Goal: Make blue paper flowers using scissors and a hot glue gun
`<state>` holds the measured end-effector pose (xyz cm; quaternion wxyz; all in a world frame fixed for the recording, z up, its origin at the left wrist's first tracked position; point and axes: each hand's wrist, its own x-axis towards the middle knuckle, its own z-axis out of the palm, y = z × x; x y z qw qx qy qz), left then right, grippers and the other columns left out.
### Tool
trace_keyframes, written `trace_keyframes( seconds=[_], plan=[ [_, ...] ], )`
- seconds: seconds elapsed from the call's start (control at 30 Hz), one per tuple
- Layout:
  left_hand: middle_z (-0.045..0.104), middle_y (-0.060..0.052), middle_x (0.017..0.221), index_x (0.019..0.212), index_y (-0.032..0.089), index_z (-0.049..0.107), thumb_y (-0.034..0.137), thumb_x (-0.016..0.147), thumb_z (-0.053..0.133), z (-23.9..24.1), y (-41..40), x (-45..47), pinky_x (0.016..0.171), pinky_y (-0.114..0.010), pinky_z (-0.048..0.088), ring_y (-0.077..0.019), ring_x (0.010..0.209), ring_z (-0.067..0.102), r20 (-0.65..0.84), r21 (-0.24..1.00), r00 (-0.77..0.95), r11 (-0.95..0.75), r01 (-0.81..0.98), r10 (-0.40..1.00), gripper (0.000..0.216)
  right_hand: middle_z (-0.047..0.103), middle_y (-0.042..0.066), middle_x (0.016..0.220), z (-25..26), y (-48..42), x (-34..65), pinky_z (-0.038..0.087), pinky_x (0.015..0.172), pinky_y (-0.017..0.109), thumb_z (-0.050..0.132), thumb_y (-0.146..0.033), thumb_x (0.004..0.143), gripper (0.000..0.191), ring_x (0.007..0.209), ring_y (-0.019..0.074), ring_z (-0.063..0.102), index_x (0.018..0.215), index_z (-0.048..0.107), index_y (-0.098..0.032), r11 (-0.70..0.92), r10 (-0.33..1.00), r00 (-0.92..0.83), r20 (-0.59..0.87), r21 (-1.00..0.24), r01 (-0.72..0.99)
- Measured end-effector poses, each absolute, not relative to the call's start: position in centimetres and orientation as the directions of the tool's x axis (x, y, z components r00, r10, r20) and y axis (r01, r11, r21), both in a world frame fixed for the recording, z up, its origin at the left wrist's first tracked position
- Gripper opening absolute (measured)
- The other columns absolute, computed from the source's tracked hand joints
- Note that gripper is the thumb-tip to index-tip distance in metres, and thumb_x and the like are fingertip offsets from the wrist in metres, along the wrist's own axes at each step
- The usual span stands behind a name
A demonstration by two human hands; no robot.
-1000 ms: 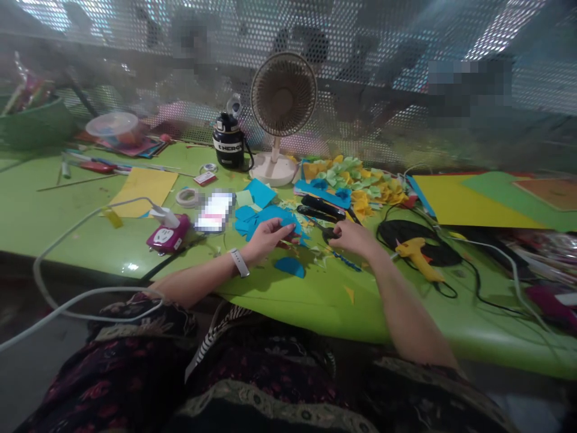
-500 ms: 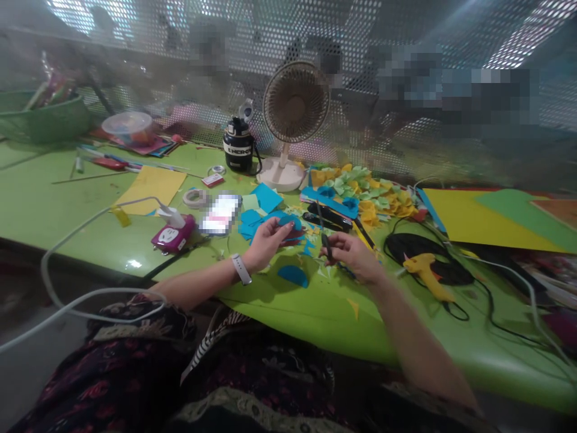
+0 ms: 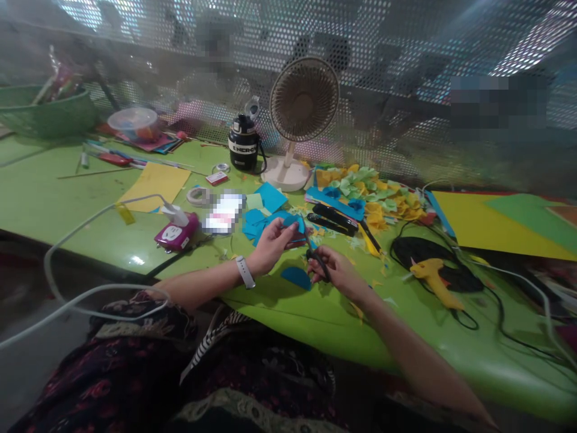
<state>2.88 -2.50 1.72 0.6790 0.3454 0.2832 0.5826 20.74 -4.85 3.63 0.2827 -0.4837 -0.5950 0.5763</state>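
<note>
Left hand (image 3: 269,245) pinches blue paper piece (image 3: 291,221); right hand (image 3: 337,275) grips scissors (image 3: 312,252) (fingers through handles), both in front of the desk fan (image 3: 304,111).

Head-worn view, forward-down, near green table (image 3: 67,204)

**Legible lettering.** Only one item can be read: a black jug (image 3: 244,147) at the far middle of the desk (image 3: 49,201), just left of the fan (image 3: 303,102). A light band around its body bears bold dark capitals, of which "NERG" can be made out. Both ends of the word curve away with the body and cannot be read. The small red-and-white card (image 3: 217,178) near the jug carries print too small to read. The screen (image 3: 223,212), nearer on the desk, is blurred.
</note>
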Motion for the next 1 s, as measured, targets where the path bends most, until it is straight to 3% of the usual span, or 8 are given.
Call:
trace_keyframes(
  seconds=[0.17, 0.37, 0.6, 1.0],
  plan=[
    [0.072, -0.002, 0.091, 0.081, 0.019, 0.041, 0.042, 0.071, 0.084, 1.9, -2.7, 2.8, 0.093, -0.046, 0.057, -0.0255, 0.098, 0.074, 0.024, 0.791, 0.209, 0.109, -0.602, 0.978, 0.050, 0.061, -0.003, 0.069, 4.1, -4.8, 20.9, 0.054, 0.056, 0.029, 0.079, -0.067, 0.065, 0.053, 0.056, 0.0116, 0.058, 0.077, 0.051, -0.023, -0.101, 0.906, -0.370, -0.204, -0.955, 0.278],
    [0.073, -0.007, 0.094, 0.081, 0.016, 0.051, 0.042, 0.074, 0.082, 2.0, -2.8, 2.5, 0.092, -0.046, 0.058, -0.0286, 0.103, 0.073, 0.014, 0.825, 0.236, 0.122, -0.551, 0.972, 0.041, 0.061, -0.001, 0.070, 4.2, -4.6, 21.1, 0.051, 0.054, 0.027, 0.076, -0.066, 0.069, 0.051, 0.056, 0.0111, 0.056, 0.077, 0.051, -0.022, -0.095, 0.896, -0.395, -0.204, -0.956, 0.278],
    [0.074, -0.004, 0.091, 0.085, 0.017, 0.050, 0.043, 0.072, 0.084, 2.0, -2.6, 2.5, 0.090, -0.045, 0.059, -0.0260, 0.096, 0.075, 0.003, 0.813, 0.223, 0.128, -0.569, 0.975, 0.045, 0.064, 0.001, 0.071, 3.8, -4.3, 21.5, 0.050, 0.054, 0.028, 0.068, -0.075, 0.072, 0.056, 0.053, 0.0108, 0.054, 0.080, 0.052, -0.022, -0.061, 0.875, -0.445, -0.190, -0.956, 0.288],
    [0.075, -0.004, 0.087, 0.082, 0.018, 0.046, 0.045, 0.071, 0.084, 1.8, -2.8, 2.9, 0.087, -0.044, 0.060, -0.0213, 0.083, 0.076, 0.028, 0.815, 0.193, 0.089, -0.572, 0.981, 0.047, 0.061, -0.001, 0.073, 3.2, -4.6, 21.2, 0.045, 0.054, 0.027, 0.072, -0.064, 0.074, 0.048, 0.060, 0.0123, 0.054, 0.081, 0.051, -0.022, -0.047, 0.901, -0.397, -0.176, -0.948, 0.314]
  ],
)
